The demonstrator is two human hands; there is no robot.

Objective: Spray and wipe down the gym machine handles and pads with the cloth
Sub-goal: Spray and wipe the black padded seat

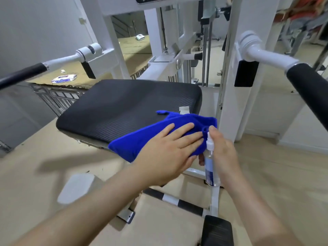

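Cloth [142, 139]: a bright blue cloth is spread over the near right corner of the pad, one edge hanging off the front.
Left handle [21, 74]: a black grip on a white arm is seen at the far left, well apart from both hands.
Wipes pack [64, 79]: a white packet is laid on the brown surface behind the machine.
Pad [115, 107]: a black ribbed cushion, slightly dished in the middle, is carried on the white frame [229, 86].
Left hand [168, 151]: held open and flat, fingers spread, it is pressed palm-down on the cloth.
Spray bottle [210, 160]: a clear bottle with a white nozzle is held upright just beside the cloth's right edge.
Right hand [223, 150]: closed around the bottle, with one finger laid on top of the nozzle.
Right handle [308, 89]: a thick black grip on a white arm is seen at the far right, untouched.
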